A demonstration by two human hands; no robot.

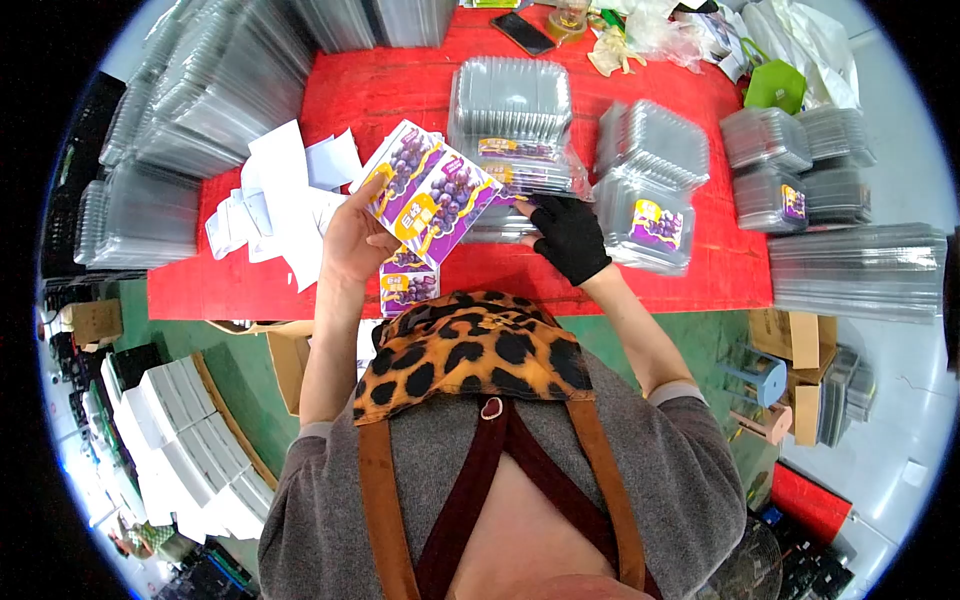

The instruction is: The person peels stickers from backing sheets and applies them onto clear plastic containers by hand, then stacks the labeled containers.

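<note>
My left hand is closed on grape-printed label sheets, purple and white with yellow patches, fanned above the table's front edge. My right hand wears a black glove with bare fingertips. Its fingers curl near the right corner of those sheets, in front of a stack of clear plastic clamshell boxes; what lies between the fingertips is hidden. Grape labels show on the lower boxes of that stack. More grape labels lie below my left hand at the table edge.
The red table carries loose white paper pieces at left. Tall stacks of clear trays stand behind them. Right of my gloved hand sits a labelled box stack. A phone and plastic bags lie at the back.
</note>
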